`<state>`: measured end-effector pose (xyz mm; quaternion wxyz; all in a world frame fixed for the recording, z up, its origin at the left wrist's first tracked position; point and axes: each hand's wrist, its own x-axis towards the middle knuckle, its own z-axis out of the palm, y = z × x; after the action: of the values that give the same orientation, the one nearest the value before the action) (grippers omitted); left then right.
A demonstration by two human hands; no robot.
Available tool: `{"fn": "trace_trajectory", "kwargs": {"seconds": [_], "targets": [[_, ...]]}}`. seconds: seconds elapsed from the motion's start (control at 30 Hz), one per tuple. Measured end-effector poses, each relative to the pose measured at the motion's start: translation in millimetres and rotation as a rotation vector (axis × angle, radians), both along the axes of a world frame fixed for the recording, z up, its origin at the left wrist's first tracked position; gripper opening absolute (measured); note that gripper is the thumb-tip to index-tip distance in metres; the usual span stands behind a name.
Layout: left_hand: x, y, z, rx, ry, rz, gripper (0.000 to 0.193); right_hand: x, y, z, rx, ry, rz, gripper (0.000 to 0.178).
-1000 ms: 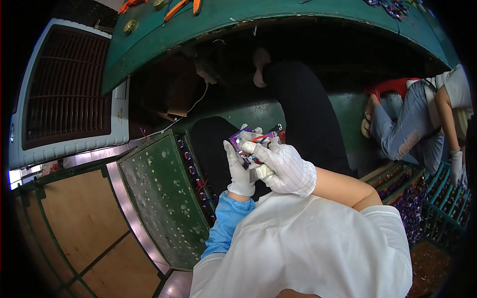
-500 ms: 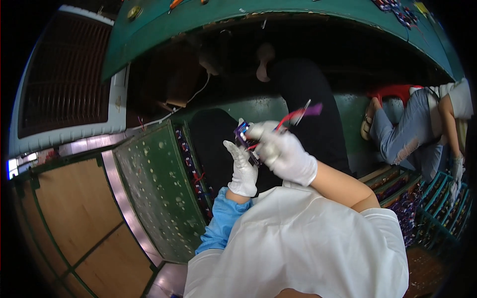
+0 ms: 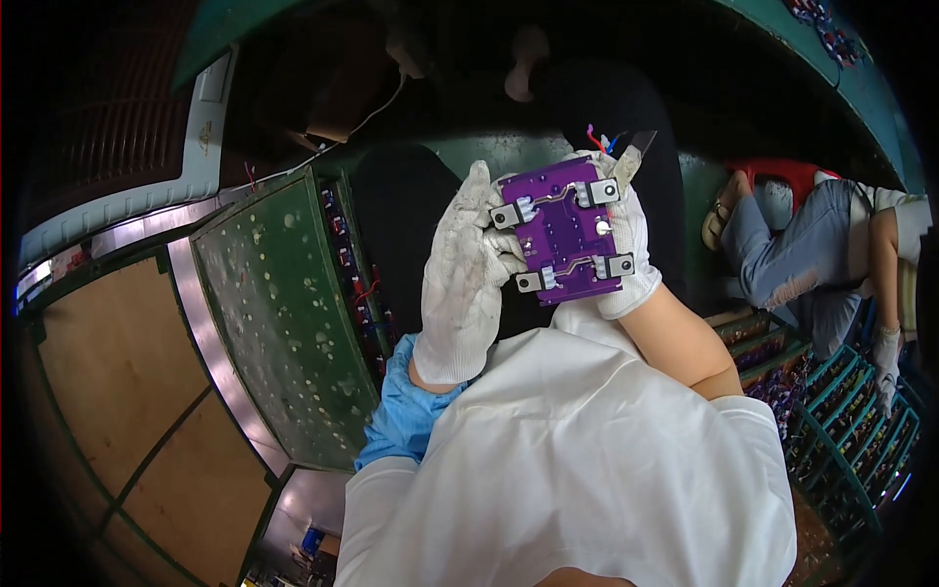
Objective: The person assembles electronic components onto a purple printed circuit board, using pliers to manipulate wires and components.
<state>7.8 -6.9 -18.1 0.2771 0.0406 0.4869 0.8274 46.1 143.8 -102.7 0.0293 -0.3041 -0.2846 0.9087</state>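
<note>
We hold a purple circuit board flat up before us, both gloved hands grasping it: our left hand grips its left edge, our right hand its right edge, fingers curled behind. Four metal tabs sit at its corners. To our left lies a green speckled panel; a seated person is at far right.

head cam, looking down, close, fisheye
</note>
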Motion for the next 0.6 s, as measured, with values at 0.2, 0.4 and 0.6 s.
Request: {"fn": "trace_trajectory", "kwargs": {"seconds": [0.2,0.4,0.6], "targets": [[-3.3,-2.0,-3.5,0.011,0.135,-0.081,0.060,2.0,-2.0,18.1,-0.010,-0.047,-0.063,0.020],[-4.3,-3.3,-11.1,0.040,0.088,-0.045,0.057,-0.9,-9.9,49.8,0.199,-0.044,-0.100,0.019],[-1.1,3.1,-9.2,0.018,0.071,0.029,0.051,-0.1,-9.0,45.6,0.236,-0.064,-0.088,0.020]]}}
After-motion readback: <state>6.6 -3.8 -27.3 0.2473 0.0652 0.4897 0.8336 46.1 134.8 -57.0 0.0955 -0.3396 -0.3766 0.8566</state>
